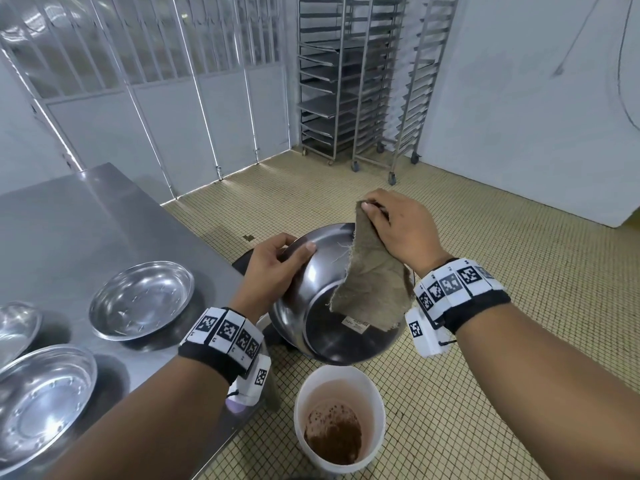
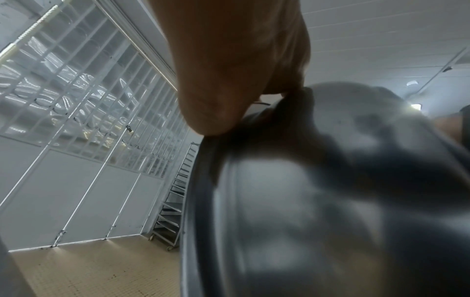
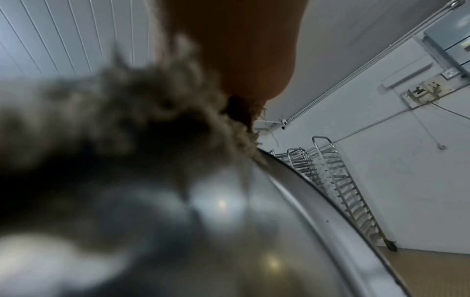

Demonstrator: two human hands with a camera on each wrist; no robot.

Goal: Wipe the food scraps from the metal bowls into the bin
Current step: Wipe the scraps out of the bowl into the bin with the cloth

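Head view, left to right: three metal bowls lie on the steel table [image 1: 86, 216], one cut by the left edge [image 1: 17, 323], one at the near corner [image 1: 45, 393] and one further back [image 1: 142, 299], all apart from each other. The left hand [image 1: 273, 268] grasps the rim of a fourth, tilted bowl [image 1: 311, 289], thumb inside and fingers curled behind; the left wrist view shows a fingertip [image 2: 213, 112] pressed on that rim. This bowl is held off the table, above and just beyond the white bin [image 1: 341, 386], which stands on the tiled floor [image 1: 519, 306] with brown scraps at its bottom. The right hand [image 1: 398, 233] pinches the top edge of a frayed brown cloth [image 1: 370, 282], which hangs down into the bowl. Wheeled tray racks [image 1: 346, 81] stand by the far wall.
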